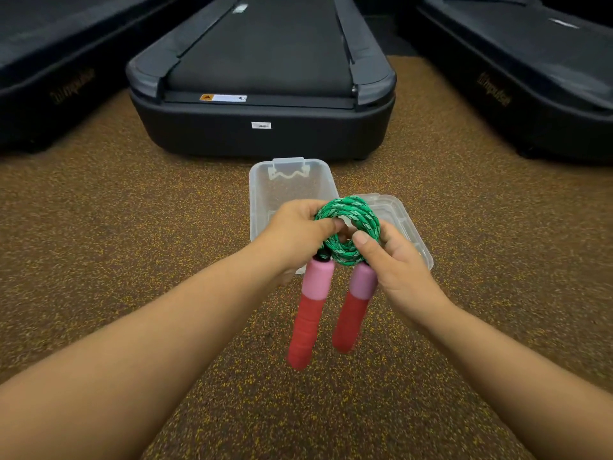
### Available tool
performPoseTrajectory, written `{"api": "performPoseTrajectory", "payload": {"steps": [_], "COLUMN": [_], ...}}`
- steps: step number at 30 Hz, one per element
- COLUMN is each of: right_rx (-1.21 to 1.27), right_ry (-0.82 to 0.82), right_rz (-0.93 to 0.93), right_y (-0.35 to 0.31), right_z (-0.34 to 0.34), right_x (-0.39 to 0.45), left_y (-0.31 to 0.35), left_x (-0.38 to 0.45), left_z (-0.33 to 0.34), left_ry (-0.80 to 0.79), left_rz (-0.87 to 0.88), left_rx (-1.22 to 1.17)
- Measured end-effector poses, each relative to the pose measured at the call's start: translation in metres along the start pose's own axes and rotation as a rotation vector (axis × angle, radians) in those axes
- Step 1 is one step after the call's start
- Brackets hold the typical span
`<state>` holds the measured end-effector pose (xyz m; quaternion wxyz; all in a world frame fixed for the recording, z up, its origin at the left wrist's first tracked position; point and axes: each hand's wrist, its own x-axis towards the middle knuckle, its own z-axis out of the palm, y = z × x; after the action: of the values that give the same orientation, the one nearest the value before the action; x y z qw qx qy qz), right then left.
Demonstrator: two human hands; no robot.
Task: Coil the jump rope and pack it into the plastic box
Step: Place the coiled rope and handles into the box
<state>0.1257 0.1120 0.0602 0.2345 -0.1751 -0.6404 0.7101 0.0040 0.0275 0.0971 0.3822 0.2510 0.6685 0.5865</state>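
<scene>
- Jump rope (346, 227) sits at frame centre, green cord wound into a tight ring, held up in the air between both hands.
- Left hand (295, 234) grips the ring's left side, fingers curled over the cord, thumb lying across toward the middle.
- Right hand (398, 267) pinches the ring's lower right, thumb on the front of the cord, fingers behind it.
- Two pink-and-red handles (308, 313) hang down from the ring's bottom, side by side, slightly splayed, clear of the floor.
- Plastic box (285, 194) is clear, open-topped, on the floor just above the hands in the frame; its near edge is hidden by the left hand.
- Lid (398, 214) lies flat to the right of the box, touching or overlapping it; exact contact not readable. The ring overlaps both in the view.
- Speckled brown floor (132, 227) is open to left and right of the box.
- Treadmill (262, 94) end stands right behind the box at top centre; two more dark machines occupy the upper left and upper right corners.
</scene>
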Motion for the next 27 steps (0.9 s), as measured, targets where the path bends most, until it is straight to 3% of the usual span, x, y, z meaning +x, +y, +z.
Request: {"api": "performPoseTrajectory", "payload": {"steps": [13, 20, 24, 27], "right_rx": [0.109, -0.061, -0.030, -0.093], "right_ry": [-0.018, 0.050, 0.107, 0.065], "right_rz": [0.048, -0.073, -0.096, -0.114], "right_y": [0.007, 0.016, 0.020, 0.021], "right_z": [0.013, 0.014, 0.009, 0.005], "right_x": [0.007, 0.010, 0.016, 0.019], "left_y": [-0.001, -0.002, -0.007, -0.011], "left_x": [0.006, 0.009, 0.011, 0.014], "left_z": [0.003, 0.006, 0.002, 0.000], "left_ry": [0.065, 0.078, 0.071, 0.090], "left_rz": [-0.082, -0.092, -0.124, -0.144], "left_rx": [-0.243, -0.163, -0.150, -0.124]}}
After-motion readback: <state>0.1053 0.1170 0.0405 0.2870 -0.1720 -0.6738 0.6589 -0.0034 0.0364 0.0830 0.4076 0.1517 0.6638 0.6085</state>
